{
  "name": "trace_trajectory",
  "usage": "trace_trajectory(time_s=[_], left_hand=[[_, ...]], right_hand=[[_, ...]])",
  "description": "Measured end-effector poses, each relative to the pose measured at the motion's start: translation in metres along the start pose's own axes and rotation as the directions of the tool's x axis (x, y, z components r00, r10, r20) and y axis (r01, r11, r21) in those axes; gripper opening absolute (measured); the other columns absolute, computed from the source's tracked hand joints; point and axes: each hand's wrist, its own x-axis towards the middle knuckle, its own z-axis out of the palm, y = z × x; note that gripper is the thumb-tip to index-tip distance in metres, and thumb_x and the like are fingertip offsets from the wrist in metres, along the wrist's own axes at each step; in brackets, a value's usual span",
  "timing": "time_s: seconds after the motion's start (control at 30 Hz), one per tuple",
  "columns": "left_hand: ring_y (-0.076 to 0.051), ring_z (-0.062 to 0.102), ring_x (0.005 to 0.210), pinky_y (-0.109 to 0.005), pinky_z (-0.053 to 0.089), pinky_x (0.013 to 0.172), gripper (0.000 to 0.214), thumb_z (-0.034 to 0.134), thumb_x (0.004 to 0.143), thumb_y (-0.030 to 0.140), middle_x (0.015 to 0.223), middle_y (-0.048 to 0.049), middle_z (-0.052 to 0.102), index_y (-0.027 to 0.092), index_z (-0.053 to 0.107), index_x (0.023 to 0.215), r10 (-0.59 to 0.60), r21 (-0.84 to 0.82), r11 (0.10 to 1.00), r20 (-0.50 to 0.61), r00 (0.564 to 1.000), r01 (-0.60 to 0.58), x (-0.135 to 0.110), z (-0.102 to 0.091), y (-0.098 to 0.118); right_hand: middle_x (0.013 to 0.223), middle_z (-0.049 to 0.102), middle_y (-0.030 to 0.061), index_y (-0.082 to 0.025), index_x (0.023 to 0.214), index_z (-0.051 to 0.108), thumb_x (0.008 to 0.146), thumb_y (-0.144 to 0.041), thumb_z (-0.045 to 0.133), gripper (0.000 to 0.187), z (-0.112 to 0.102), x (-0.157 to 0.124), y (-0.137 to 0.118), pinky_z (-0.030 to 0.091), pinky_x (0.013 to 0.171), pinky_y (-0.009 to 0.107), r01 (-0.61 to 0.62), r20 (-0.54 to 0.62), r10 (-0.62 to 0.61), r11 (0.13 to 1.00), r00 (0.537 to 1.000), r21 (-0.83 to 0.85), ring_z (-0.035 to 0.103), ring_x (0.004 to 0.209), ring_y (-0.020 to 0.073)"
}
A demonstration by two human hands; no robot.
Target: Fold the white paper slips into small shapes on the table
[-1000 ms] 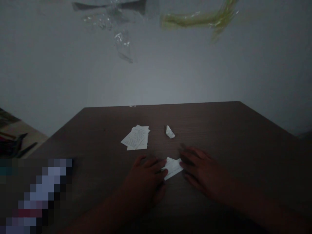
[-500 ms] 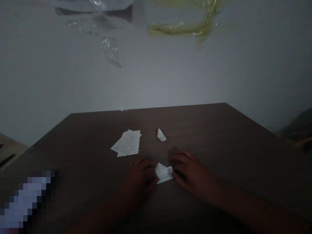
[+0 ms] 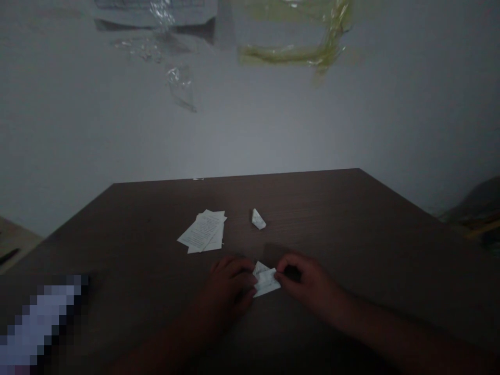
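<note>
A folded white paper lies on the dark wood-grain table, just in front of me. My left hand presses its fingertips against the paper's left side. My right hand pinches its right edge, with the fingers curled. A small folded paper wedge sits farther out, above the hands. To its left lies a loose stack of printed paper sheets. Neither hand touches the wedge or the stack.
A pale wall rises behind the table's far edge, with crumpled clear plastic and yellow-green tape stuck on it. A pixelated patch covers the lower left corner. A dark object shows beyond the right table edge.
Both hands have closed in on the folded paper, and the right hand's fingers now pinch its edge. The paper has shifted slightly. The view has dropped and moved left since the oldest frame.
</note>
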Motion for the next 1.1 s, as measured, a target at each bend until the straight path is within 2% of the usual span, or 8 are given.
trace_trajectory(time_s=[0.13, 0.23, 0.3, 0.4, 0.5, 0.6, 0.83, 1.1], left_hand=[[-0.033, 0.073, 0.137, -0.051, 0.063, 0.117, 0.031, 0.068, 0.104, 0.014, 0.148, -0.0084, 0.079, 0.029, 0.081, 0.128, 0.007, -0.012, 1.000, -0.010, 1.000, -0.008, -0.002, -0.004, -0.004], [-0.032, 0.071, 0.140, -0.052, 0.063, 0.119, 0.029, 0.068, 0.105, 0.016, 0.148, -0.0106, 0.077, 0.028, 0.080, 0.129, 0.029, -0.038, 0.999, -0.037, 0.999, -0.031, -0.002, -0.006, -0.008], [-0.033, 0.070, 0.142, -0.054, 0.063, 0.120, 0.032, 0.068, 0.105, 0.016, 0.148, -0.0122, 0.077, 0.026, 0.079, 0.133, 0.045, -0.044, 0.998, -0.046, 0.998, -0.047, -0.003, -0.007, -0.008], [-0.034, 0.070, 0.142, -0.052, 0.062, 0.121, 0.037, 0.064, 0.106, 0.012, 0.150, -0.0128, 0.076, 0.025, 0.077, 0.137, 0.033, -0.031, 0.999, -0.034, 0.999, -0.034, -0.003, -0.011, -0.001], [-0.033, 0.072, 0.140, -0.049, 0.061, 0.122, 0.042, 0.058, 0.106, 0.009, 0.148, -0.0127, 0.078, 0.024, 0.076, 0.141, 0.053, -0.038, 0.998, -0.028, 0.998, -0.054, -0.003, -0.015, 0.008], [-0.031, 0.075, 0.135, -0.046, 0.062, 0.119, 0.046, 0.062, 0.103, 0.008, 0.145, -0.0112, 0.080, 0.025, 0.073, 0.144, 0.098, -0.034, 0.995, 0.003, 0.995, -0.098, -0.002, -0.013, 0.011], [-0.035, 0.075, 0.136, -0.053, 0.061, 0.120, 0.039, 0.082, 0.094, 0.019, 0.145, -0.0104, 0.081, 0.025, 0.075, 0.132, 0.058, 0.016, 0.998, 0.104, 0.993, -0.060, 0.002, -0.005, 0.003], [-0.032, 0.076, 0.130, -0.045, 0.059, 0.117, 0.028, 0.075, 0.097, 0.011, 0.137, -0.0078, 0.082, 0.024, 0.075, 0.122, 0.004, -0.003, 1.000, 0.105, 0.994, -0.004, 0.001, -0.014, 0.010]], right_hand=[[0.092, 0.079, 0.0027, -0.027, 0.096, 0.070, 0.102, -0.029, 0.069, 0.006, -0.013, 0.005, -0.001, 0.061, 0.077, 0.035, 0.035, -0.170, -0.041, 0.999, 0.985, -0.038, 0.076, 0.086, 0.0241], [0.098, 0.078, 0.0054, -0.028, 0.099, 0.067, 0.104, -0.023, 0.064, 0.008, -0.029, 0.007, -0.004, 0.062, 0.086, 0.040, 0.212, -0.292, -0.274, 0.951, 0.916, -0.227, 0.075, 0.093, 0.0263], [0.099, 0.076, 0.0065, -0.028, 0.100, 0.065, 0.106, -0.016, 0.060, 0.014, -0.035, 0.007, -0.007, 0.061, 0.089, 0.043, 0.331, -0.270, -0.437, 0.873, 0.858, -0.359, 0.073, 0.095, 0.0271], [0.101, 0.076, 0.0088, -0.025, 0.103, 0.068, 0.109, -0.011, 0.056, 0.019, -0.033, 0.006, -0.008, 0.060, 0.091, 0.045, 0.449, -0.062, -0.547, 0.742, 0.835, -0.499, 0.070, 0.097, 0.0284], [0.106, 0.078, 0.0105, -0.022, 0.108, 0.072, 0.108, -0.009, 0.058, 0.019, -0.020, 0.005, -0.006, 0.061, 0.096, 0.047, 0.527, 0.225, -0.488, 0.672, 0.843, -0.519, 0.071, 0.103, 0.0296], [0.119, 0.080, 0.0122, -0.020, 0.122, 0.074, 0.105, -0.012, 0.066, 0.020, -0.009, 0.001, -0.008, 0.063, 0.106, 0.049, 0.531, 0.375, -0.396, 0.749, 0.838, -0.396, 0.073, 0.114, 0.0301], [0.151, 0.076, 0.0121, -0.025, 0.148, 0.065, 0.107, -0.012, 0.066, 0.043, -0.013, -0.015, -0.028, 0.058, 0.123, 0.043, 0.359, 0.371, -0.337, 0.933, 0.865, 0.012, 0.072, 0.142, 0.0238], [0.146, 0.076, 0.0140, -0.023, 0.143, 0.071, 0.105, -0.019, 0.078, 0.039, -0.022, 0.000, -0.009, 0.058, 0.121, 0.050, 0.399, 0.405, -0.293, 0.894, 0.866, -0.206, 0.070, 0.139, 0.0294]])
